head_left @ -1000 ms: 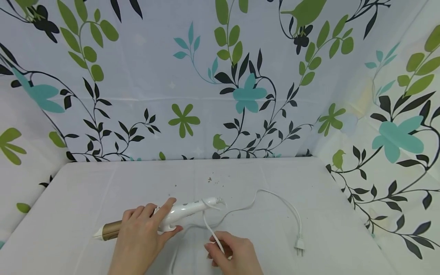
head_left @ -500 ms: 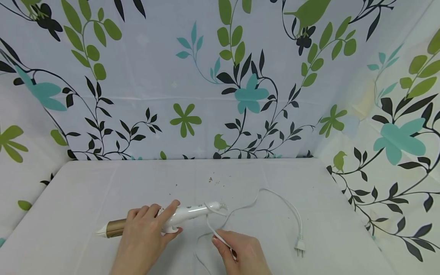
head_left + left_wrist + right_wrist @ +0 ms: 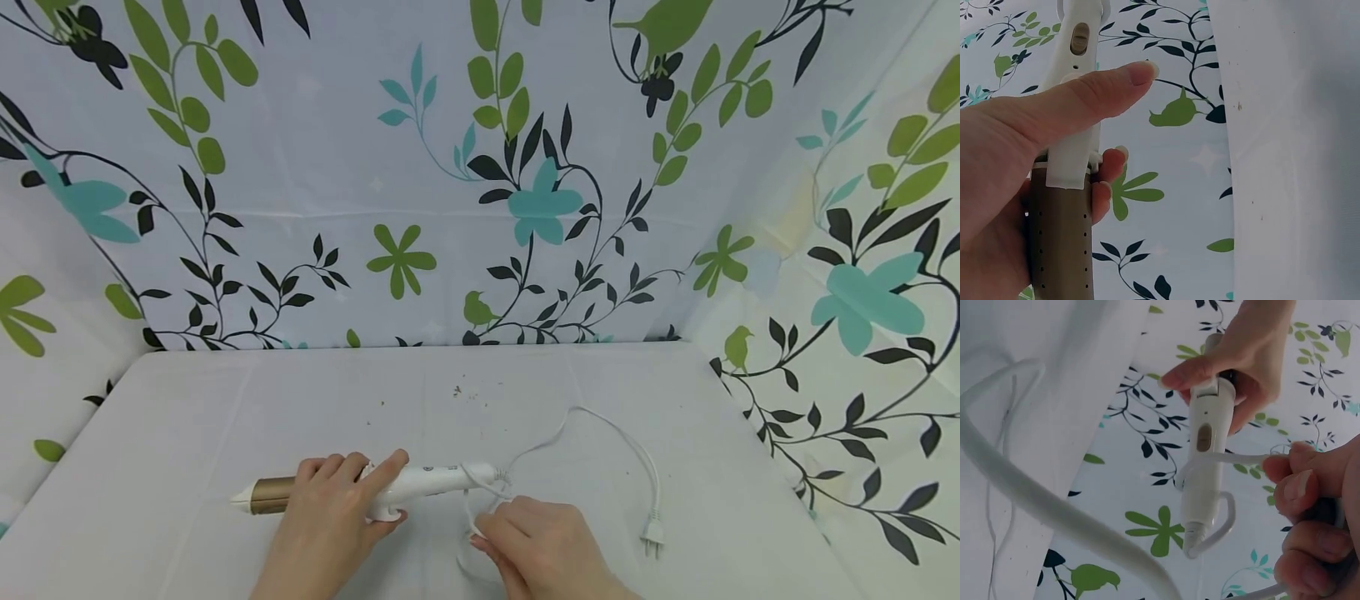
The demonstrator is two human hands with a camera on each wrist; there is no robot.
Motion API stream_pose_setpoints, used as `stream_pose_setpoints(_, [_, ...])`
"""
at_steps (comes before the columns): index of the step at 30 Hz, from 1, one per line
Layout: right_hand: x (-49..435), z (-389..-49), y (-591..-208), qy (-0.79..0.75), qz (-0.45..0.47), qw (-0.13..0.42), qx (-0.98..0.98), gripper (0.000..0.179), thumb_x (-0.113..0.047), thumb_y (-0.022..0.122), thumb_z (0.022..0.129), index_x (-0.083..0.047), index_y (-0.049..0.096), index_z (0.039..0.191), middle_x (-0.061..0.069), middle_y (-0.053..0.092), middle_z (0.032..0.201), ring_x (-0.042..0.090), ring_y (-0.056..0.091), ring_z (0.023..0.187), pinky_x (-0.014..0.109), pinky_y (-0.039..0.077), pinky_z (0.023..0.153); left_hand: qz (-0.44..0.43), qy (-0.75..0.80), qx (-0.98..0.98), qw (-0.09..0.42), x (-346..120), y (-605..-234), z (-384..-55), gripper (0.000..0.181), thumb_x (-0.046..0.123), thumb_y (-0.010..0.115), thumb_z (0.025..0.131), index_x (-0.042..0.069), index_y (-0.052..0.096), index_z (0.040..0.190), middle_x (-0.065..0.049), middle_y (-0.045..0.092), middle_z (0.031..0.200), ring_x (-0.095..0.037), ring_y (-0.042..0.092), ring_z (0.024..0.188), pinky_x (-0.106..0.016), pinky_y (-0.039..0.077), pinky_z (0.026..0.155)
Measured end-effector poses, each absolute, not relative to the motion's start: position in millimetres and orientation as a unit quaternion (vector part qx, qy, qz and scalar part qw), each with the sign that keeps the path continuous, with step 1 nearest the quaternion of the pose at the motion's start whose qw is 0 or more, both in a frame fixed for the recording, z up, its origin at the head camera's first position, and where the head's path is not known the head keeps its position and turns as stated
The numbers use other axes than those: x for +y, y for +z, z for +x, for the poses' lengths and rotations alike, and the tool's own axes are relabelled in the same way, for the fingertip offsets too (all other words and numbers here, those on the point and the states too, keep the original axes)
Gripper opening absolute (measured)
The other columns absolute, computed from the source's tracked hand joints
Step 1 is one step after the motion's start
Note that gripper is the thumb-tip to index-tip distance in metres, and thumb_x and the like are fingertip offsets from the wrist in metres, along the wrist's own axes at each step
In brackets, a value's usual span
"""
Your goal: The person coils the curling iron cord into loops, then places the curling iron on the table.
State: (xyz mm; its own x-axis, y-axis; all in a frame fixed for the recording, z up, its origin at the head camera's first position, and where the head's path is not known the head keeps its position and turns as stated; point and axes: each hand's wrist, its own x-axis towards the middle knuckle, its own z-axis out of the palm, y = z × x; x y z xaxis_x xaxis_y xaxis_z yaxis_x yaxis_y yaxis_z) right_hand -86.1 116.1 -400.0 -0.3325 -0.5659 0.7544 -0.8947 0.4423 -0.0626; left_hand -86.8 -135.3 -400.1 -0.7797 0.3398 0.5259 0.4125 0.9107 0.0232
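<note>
A curling iron [image 3: 438, 480] with a white handle and a gold-brown barrel [image 3: 272, 495] lies nearly level above the white table, its white tip pointing left. My left hand [image 3: 330, 517] grips it where barrel and handle meet; in the left wrist view, the thumb crosses the handle near a brown switch [image 3: 1080, 39]. White power cord [image 3: 1241, 458] loops around the handle's rear end in the right wrist view. My right hand [image 3: 543, 542] pinches that cord between thumb and index finger, close to the handle's end. Its other fingers [image 3: 1310, 544] curl in, with more cord beside them.
Loose cord arcs over the table [image 3: 247, 425] to a two-pin plug [image 3: 652, 533] at the right. Small brown specks [image 3: 459, 392] dot the tabletop toward the back. Leaf-patterned cloth [image 3: 337, 167] hangs at the back and both sides.
My left hand and the curling iron have shifted right and slightly toward me, and the iron lies more level. My right hand has moved right, drawing the cord around the handle.
</note>
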Motion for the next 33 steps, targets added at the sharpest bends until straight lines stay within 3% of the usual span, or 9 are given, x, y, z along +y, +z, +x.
stream_pose_setpoints(7, [122.9, -98.4, -382.1, 0.239, 0.512, 0.393, -0.725, 0.028, -0.024, 0.055, 0.103, -0.013, 0.065, 0.08, -0.008, 0.048, 0.066, 0.0, 0.037, 0.057, 0.001, 0.031, 0.058, -0.221, -0.072, -0.944, 0.234, -131.8, -396.6, -85.6, 0.067, 0.04, 0.096, 0.053, 0.027, 0.07, 0.113, 0.002, 0.063, 0.081, -0.017, 0.061, 0.075, -0.039, 0.047, 0.075])
stream_pose_setpoints(11, [125.4, -102.8, -379.4, 0.24, 0.524, 0.394, -0.716, 0.026, -0.026, 0.057, 0.102, -0.013, 0.066, 0.081, -0.008, 0.054, 0.071, 0.002, 0.042, 0.06, 0.003, 0.036, 0.061, -0.229, -0.07, -0.95, 0.202, -128.8, -392.7, -84.5, 0.067, 0.04, 0.096, 0.054, 0.029, 0.07, 0.115, 0.002, 0.065, 0.085, -0.017, 0.061, 0.079, -0.04, 0.047, 0.079])
stream_pose_setpoints(18, [132.4, -105.3, -382.9, 0.302, 0.506, 0.353, -0.727, 0.018, -0.027, 0.063, 0.097, -0.011, 0.068, 0.091, -0.006, 0.056, 0.077, 0.006, 0.044, 0.067, 0.005, 0.037, 0.066, -0.29, -0.058, -0.922, 0.249, -127.1, -396.1, -84.8, 0.069, 0.042, 0.096, 0.05, 0.032, 0.068, 0.113, 0.007, 0.057, 0.079, -0.014, 0.055, 0.071, -0.038, 0.045, 0.075])
stream_pose_setpoints(33, [133.6, -111.8, -392.6, 0.356, 0.464, 0.351, -0.731, 0.019, -0.03, 0.067, 0.093, -0.012, 0.069, 0.087, -0.008, 0.052, 0.07, 0.004, 0.042, 0.063, 0.006, 0.036, 0.061, -0.334, -0.066, -0.911, 0.233, -123.8, -395.7, -83.0, 0.069, 0.046, 0.095, 0.053, 0.032, 0.068, 0.115, 0.007, 0.062, 0.081, -0.015, 0.059, 0.074, -0.038, 0.045, 0.072])
